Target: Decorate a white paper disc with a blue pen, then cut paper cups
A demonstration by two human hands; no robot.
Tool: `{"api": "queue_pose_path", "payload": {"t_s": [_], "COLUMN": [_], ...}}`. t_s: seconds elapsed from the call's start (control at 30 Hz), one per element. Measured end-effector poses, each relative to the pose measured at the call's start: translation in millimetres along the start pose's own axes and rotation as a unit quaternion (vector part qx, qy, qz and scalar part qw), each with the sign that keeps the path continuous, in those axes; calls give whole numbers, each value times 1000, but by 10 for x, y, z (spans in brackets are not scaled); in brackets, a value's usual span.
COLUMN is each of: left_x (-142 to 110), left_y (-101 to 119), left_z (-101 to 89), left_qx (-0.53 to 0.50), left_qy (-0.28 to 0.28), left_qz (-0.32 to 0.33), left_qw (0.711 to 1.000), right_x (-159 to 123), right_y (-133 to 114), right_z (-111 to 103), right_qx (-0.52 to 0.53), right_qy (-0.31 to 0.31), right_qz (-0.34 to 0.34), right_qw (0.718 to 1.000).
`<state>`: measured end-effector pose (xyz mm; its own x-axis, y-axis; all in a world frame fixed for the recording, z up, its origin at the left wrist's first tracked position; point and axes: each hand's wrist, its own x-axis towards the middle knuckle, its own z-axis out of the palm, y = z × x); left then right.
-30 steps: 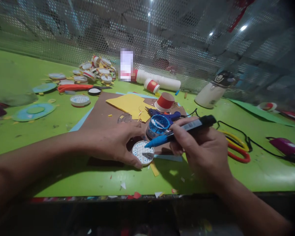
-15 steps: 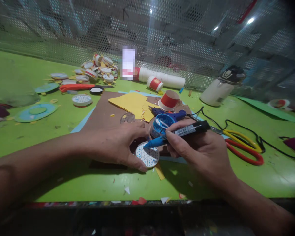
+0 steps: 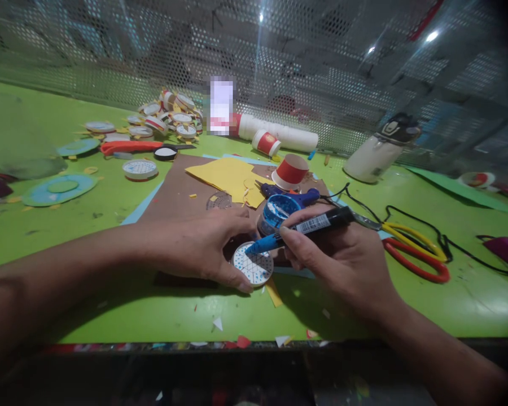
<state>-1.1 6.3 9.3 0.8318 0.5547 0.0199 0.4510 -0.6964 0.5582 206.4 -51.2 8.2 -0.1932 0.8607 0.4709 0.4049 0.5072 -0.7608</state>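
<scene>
Near the table's front edge, my left hand [image 3: 211,248] is closed round the left side of a small white paper disc [image 3: 256,270], its thumb at the near rim. Dark crossing lines and blue dots cover the disc's top. My right hand [image 3: 338,259] grips a marker pen [image 3: 309,225] with a black barrel and a blue front end. The pen slants down to the left, with its tip at the disc's upper left part. Just behind the disc stands a small tub [image 3: 279,211] smeared with blue paint, partly hidden by my right hand.
Brown paper [image 3: 169,192] and a yellow sheet [image 3: 224,177] lie under and behind my hands. A blue glue gun [image 3: 300,195], a red cup [image 3: 290,171] and scissors [image 3: 419,259] are close by. Many paper discs [image 3: 169,118] are piled at the back left; a bottle [image 3: 376,152] stands back right.
The pen and my right hand have shifted very slightly to the left. My left hand keeps its hold on the disc, and the whole view has tilted a little.
</scene>
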Motion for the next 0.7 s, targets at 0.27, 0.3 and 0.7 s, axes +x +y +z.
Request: {"api": "queue_pose_path", "payload": {"t_s": [0.27, 0.3, 0.7], "left_x": [17, 18, 15], "left_y": [-5, -4, 4], "left_z": [10, 9, 6], "left_qx": [-7, -4, 27], "left_qy": [3, 3, 7], "left_qz": [-14, -13, -13], "left_qw": [1000, 1000, 1000], "right_x": [-5, -2, -24], "right_y": [56, 62, 30], "right_z": [41, 50, 14], "right_qx": [30, 42, 113], "right_qy": [23, 23, 102], "right_qz": [-24, -15, 37], "right_qw": [999, 999, 988]}}
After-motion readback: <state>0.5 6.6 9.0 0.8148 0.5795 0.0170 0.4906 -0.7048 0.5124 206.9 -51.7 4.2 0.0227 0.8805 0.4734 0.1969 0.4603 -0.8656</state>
